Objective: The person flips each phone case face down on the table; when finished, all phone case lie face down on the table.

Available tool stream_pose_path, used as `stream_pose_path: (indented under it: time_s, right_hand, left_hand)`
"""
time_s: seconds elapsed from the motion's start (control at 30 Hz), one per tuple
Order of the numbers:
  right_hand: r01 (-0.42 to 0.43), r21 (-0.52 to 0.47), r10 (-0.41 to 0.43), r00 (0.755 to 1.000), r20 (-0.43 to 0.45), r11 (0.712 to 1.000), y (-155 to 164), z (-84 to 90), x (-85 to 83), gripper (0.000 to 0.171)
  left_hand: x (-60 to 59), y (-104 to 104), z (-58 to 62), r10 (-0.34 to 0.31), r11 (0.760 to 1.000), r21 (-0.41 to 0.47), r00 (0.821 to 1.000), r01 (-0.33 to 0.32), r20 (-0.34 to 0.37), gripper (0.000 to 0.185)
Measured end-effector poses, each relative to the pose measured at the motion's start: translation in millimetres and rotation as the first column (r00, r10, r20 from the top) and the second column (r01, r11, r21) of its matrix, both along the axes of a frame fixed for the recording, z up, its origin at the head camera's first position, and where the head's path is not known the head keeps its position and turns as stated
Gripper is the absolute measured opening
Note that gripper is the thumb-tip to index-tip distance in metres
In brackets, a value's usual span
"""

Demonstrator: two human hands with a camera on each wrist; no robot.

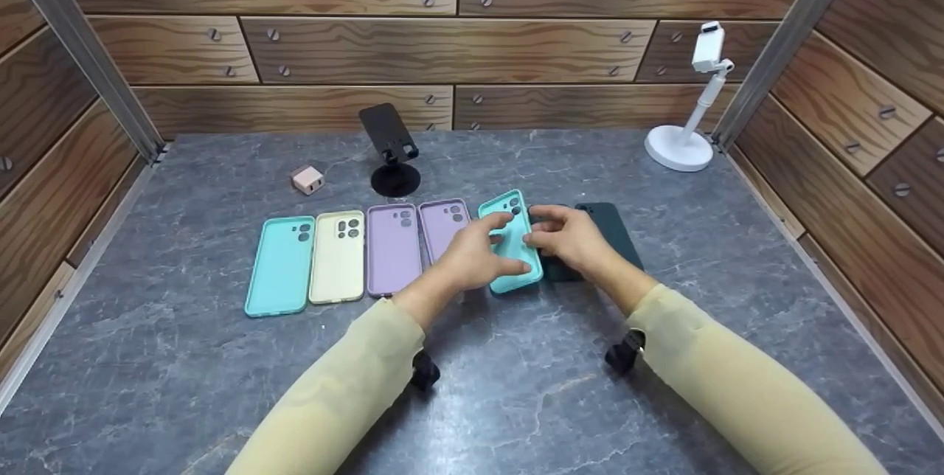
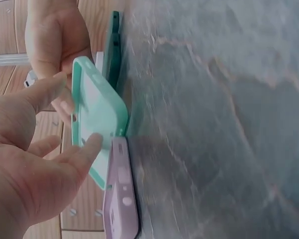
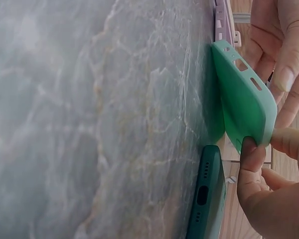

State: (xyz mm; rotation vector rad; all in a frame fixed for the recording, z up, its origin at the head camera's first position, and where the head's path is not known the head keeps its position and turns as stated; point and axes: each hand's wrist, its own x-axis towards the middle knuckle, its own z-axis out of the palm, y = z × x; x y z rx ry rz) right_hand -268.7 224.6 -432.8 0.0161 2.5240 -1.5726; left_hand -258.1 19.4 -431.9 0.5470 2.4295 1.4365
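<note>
Even soft overhead light, faint shadows — head view sharp, wrist views blurred, washed out — wide-angle bend at edges

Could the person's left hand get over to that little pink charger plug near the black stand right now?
Probably not at once: the left hand is holding the teal case together with the right hand. Once it lets go, the way looks free; the pink charger plug sits alone behind the row of cases, beside the black stand.
</note>
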Motion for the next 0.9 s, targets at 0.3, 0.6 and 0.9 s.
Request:
stream_pose_path:
  time_s: [0.3,0.6,0.9]
  right_hand:
    - [-0.039,-0.116,0.041,0.999,0.016,0.992,0.1,1.6,0.5,0.066]
    - [-0.068,-0.325,0.095,0.993,0.068,0.943,1.0,-0.7,-0.1,0.068]
    - [-0.081,-0.44,0.138,0.986,0.099,0.894,0.5,-1.3,2.3,0.061]
  left_hand:
    - [4.2,3.6,-0.5,0.008,0.996,0.088,0.998,-0.013,0.057,0.102]
    - [6.2,1.9,-3.1,0.028,0.987,0.158,0.995,-0.042,0.091,0.104]
    - [8.7,-1.3,-2.4,0.029,0.967,0.243,0.984,-0.071,0.174,0.105]
